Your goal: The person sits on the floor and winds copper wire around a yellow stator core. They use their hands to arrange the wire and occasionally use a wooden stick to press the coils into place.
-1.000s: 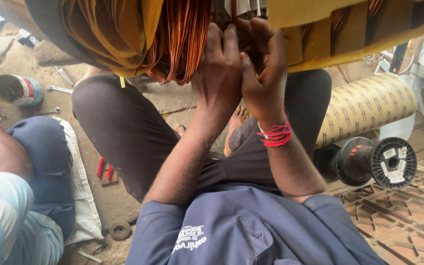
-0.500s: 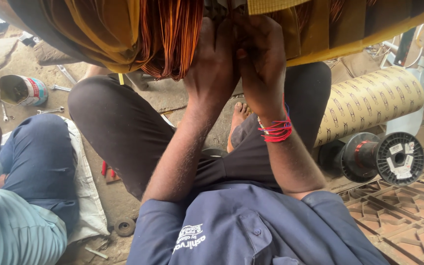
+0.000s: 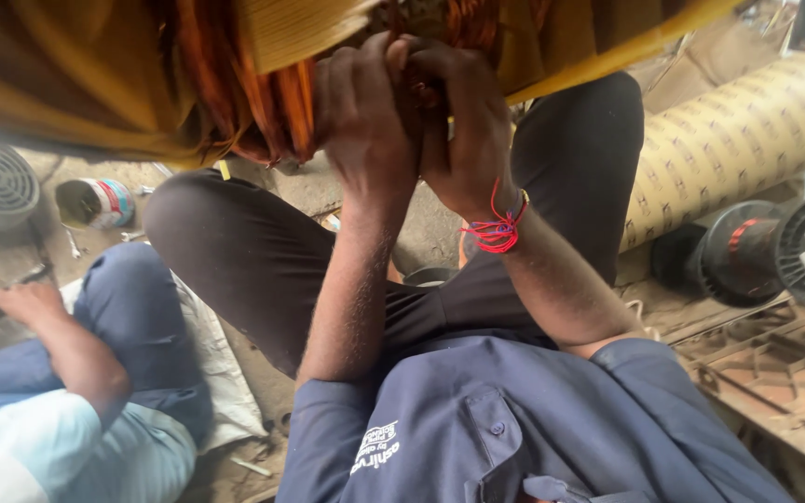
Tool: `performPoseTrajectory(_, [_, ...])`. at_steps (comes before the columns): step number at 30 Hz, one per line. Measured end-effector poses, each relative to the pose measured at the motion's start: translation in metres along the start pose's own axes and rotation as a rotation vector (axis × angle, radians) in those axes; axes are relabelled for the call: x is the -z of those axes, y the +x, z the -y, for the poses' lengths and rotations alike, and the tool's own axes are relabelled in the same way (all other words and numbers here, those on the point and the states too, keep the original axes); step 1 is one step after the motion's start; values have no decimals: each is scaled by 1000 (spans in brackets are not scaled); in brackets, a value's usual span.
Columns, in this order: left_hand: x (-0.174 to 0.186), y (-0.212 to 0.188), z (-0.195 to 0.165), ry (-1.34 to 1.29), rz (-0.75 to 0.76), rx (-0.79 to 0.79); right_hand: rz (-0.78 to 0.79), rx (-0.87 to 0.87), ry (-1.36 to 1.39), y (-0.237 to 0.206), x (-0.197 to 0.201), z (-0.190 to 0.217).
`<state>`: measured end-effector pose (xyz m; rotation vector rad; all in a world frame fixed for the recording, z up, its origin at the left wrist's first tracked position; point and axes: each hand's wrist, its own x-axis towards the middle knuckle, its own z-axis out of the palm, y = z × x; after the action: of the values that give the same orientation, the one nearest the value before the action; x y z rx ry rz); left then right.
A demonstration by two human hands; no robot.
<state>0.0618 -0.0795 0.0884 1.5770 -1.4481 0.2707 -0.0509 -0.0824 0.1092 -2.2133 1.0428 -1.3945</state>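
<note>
We look down along our own two raised arms. Both hands are lifted in front of the camera and pressed close to each other, at the top middle of the view. Our left hand (image 3: 365,116) is closed, with its fingers curled up into a bundle of thin copper-coloured winding wires (image 3: 277,107), which hangs just to the left of this hand and touches it. Our right hand (image 3: 468,130) is closed too, its fingers bent around the strands between the two hands; how much wire it grips we cannot tell, because the fingers hide it. A red thread bracelet (image 3: 494,231) is tied on the right wrist.

The wires come out of a large object wrapped in yellowish insulating sheet (image 3: 67,84), which fills the upper edge of the picture, directly above and behind both hands. So the wire bundle is above our lap, at the level of the hands and slightly left of them.

Below the hands are our crossed legs in black trousers (image 3: 263,261) and our dark blue shirt (image 3: 514,428). On the right lie a black plastic spool (image 3: 775,251) and a long patterned beige roll (image 3: 738,140). On the left another person sits in blue trousers, one hand (image 3: 30,303) resting on the knee, well apart from us.
</note>
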Motion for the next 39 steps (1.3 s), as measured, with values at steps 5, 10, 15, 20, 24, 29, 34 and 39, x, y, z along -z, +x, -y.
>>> performPoseTrajectory(5, [4, 2, -5, 7, 2, -14, 84, -20, 17, 3, 8, 2])
performPoseTrajectory(10, [3, 6, -7, -22, 5, -34, 163, -70, 46, 5, 14, -2])
performPoseTrajectory(15, [11, 9, -11, 14, 35, -53, 44, -104, 57, 4, 10, 0])
performPoseTrajectory(20, [13, 7, -10, -51, 53, 21, 67, -220, 229, -2, 6, -3])
performPoseTrajectory(24, [11, 2, -7, -36, 42, 38, 88, -227, 346, -4, 3, -7])
performPoseTrajectory(29, [8, 3, -8, -14, 30, 70, 112, -200, 400, -5, 3, -8])
performPoseTrajectory(34, [6, 5, -9, -12, -8, 77, 117, -208, 352, -6, 5, -9])
performPoseTrajectory(39, [5, 7, -7, -78, -24, 76, 103, -161, 298, -5, 10, -6])
